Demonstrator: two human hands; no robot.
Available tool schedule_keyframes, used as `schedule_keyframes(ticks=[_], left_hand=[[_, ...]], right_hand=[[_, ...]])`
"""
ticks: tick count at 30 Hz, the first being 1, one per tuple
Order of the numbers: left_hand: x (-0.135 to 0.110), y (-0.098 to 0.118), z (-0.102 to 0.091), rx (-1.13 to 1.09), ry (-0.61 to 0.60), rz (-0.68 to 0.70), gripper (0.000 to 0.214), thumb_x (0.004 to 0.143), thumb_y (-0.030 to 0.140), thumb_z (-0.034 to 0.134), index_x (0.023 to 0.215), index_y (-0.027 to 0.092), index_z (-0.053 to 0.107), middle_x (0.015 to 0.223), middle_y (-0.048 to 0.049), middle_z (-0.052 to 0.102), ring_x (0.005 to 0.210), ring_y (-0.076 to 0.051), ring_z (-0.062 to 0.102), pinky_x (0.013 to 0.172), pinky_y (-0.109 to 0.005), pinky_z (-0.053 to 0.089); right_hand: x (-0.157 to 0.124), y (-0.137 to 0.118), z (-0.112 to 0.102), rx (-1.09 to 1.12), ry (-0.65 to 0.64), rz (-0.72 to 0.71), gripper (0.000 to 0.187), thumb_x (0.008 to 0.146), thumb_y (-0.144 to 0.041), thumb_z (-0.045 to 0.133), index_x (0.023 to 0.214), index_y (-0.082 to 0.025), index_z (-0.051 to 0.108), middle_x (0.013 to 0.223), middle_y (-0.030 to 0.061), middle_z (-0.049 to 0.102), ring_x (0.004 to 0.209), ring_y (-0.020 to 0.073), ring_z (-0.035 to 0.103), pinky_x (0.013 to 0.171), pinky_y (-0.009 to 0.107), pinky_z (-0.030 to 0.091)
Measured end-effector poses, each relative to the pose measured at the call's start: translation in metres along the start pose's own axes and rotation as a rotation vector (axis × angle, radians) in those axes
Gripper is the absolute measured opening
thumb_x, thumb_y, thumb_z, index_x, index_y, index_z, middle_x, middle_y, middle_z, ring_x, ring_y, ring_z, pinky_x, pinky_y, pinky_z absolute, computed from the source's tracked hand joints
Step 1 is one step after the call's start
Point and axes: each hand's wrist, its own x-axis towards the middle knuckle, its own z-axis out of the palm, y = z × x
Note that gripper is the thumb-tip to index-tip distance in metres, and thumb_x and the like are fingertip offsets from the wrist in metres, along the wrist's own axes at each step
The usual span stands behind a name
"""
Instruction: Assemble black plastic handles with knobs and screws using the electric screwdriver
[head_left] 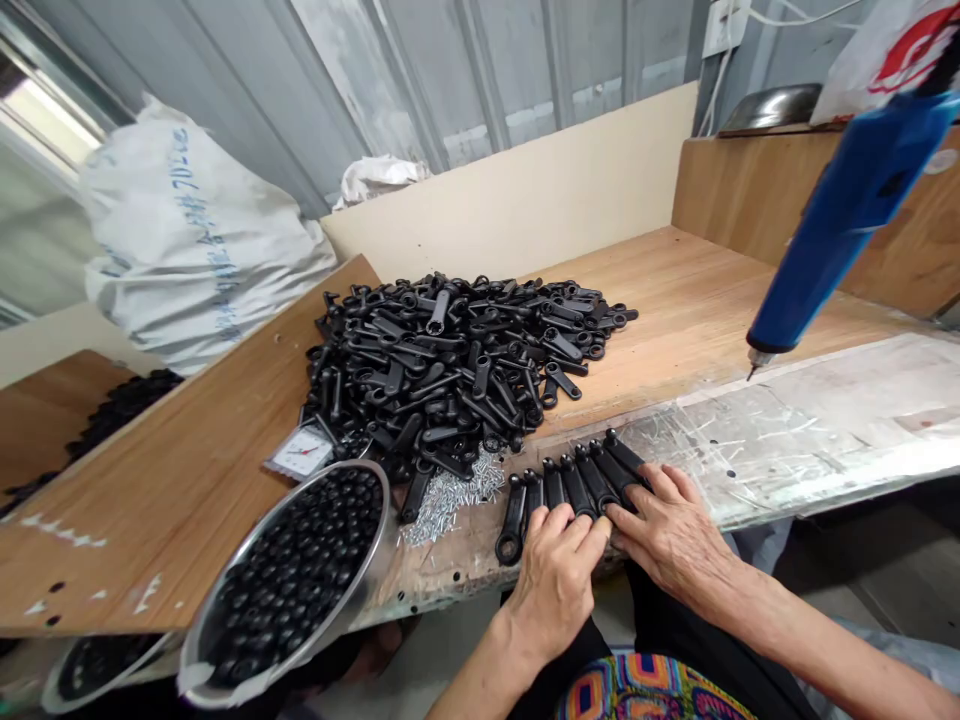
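Several black plastic crank handles lie side by side in a slanting row at the bench's front edge. Small pins stand up at their far ends, and a ring shows at the near end of the leftmost handle. My left hand has its fingers curled over the near ends in the middle of the row. Closed against the right part of the row is my right hand, its thumb close to the left one. The fingers hide most of the near ends. A blue electric screwdriver hangs bit down at the right.
Behind the row rises a large pile of black crank handles. Small silver screws are heaped in front of it. A metal bowl of round black knobs stands left, near a small square clock. White sacks stand behind.
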Motion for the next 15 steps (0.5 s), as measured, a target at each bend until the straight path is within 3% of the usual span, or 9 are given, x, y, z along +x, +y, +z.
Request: schedule_keyframes(ticks=[7, 15], left_hand=[[0.006, -0.005, -0.008, -0.06, 0.026, 0.064, 0.033, 0.088, 0.008, 0.03, 0.111, 0.015, 0.054, 0.084, -0.0049, 0.063, 0.084, -0.02, 0.049, 0.074, -0.036, 0.036], [0.009, -0.006, -0.016, -0.068, -0.102, 0.068, 0.033, 0.087, 0.008, 0.032, 0.111, 0.017, 0.053, 0.078, -0.0035, 0.061, 0.079, -0.019, 0.048, 0.074, -0.039, 0.035]], right_hand=[[0.0, 0.0, -0.003, 0.07, -0.058, 0.022, 0.008, 0.079, -0.017, 0.058, 0.073, -0.02, 0.061, 0.072, 0.0045, 0.057, 0.101, 0.0278, 0.042, 0.093, 0.044, 0.025], [-0.001, 0.004, -0.004, 0.148, -0.082, 0.004, 0.009, 0.08, -0.021, 0.056, 0.073, -0.02, 0.061, 0.074, 0.0046, 0.059, 0.099, 0.0265, 0.043, 0.089, 0.043, 0.028]])
